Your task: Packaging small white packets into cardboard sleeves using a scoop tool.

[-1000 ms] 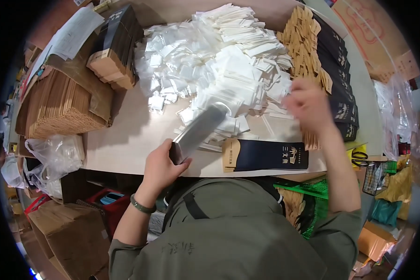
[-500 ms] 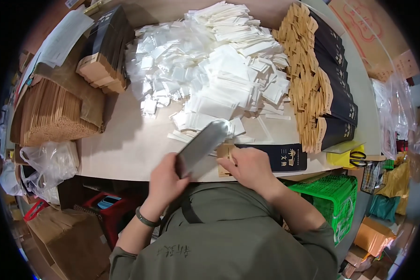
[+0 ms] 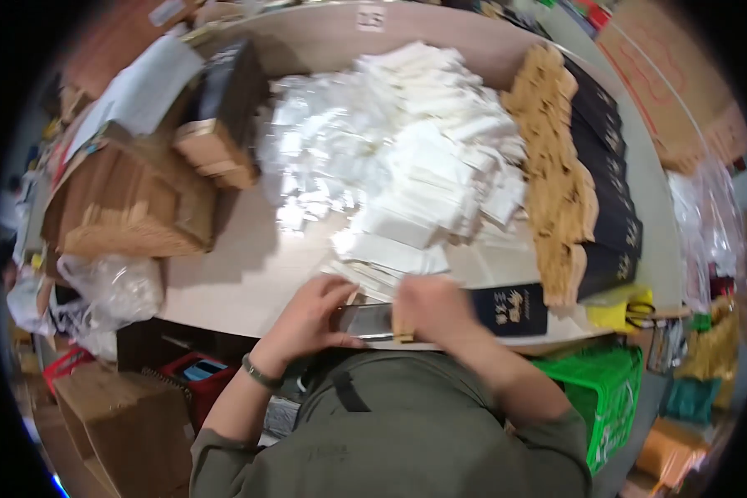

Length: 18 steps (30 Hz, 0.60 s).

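My left hand grips a flat silver packet, fingers over its top edge and thumb along the near side. The packet's right end meets the kraft-coloured end of a black pouch lying along the table's front edge. Whether it is inside the pouch, I cannot tell. My right hand, blurred by motion, is closed over the pouch near that kraft end. Just beyond both hands spreads a heap of white flat packets, with small clear sachets on its left side.
Overlapping black pouches with kraft ends line the table's right side. A yellow holder with scissors sits at the right front. At left are a carton of brown card pieces, stacked black pouches and a clear plastic bag. A green crate stands below.
The silver packet has gone from raised and tilted to lying low against the pouch's kraft end. Both hands have come down toward the table edge, and the whole view has shifted.
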Motion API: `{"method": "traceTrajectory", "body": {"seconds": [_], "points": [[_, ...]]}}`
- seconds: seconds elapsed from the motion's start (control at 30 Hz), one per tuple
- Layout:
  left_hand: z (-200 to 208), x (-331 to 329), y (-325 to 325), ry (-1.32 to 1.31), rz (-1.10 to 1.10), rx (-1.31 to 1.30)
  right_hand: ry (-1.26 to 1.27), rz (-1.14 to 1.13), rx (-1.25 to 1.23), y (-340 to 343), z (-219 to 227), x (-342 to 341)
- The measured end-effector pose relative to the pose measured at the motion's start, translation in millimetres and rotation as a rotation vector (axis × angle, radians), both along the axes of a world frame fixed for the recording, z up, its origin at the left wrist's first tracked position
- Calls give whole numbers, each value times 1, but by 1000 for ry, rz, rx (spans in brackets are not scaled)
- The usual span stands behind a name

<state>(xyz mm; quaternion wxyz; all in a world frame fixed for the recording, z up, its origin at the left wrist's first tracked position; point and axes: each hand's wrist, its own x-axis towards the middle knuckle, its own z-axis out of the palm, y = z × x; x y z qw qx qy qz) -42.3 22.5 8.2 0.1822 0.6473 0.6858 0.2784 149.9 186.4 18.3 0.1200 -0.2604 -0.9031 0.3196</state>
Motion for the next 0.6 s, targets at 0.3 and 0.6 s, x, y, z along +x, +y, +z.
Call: {"method": "traceTrajectory", "body": {"seconds": [0.3, 0.6], "points": [[-32, -93, 55, 147, 763, -53, -256, -233, 194, 127, -32, 89], [12, -41, 3, -23, 263, -25, -239, -195, 257, 121, -33, 98]]}}
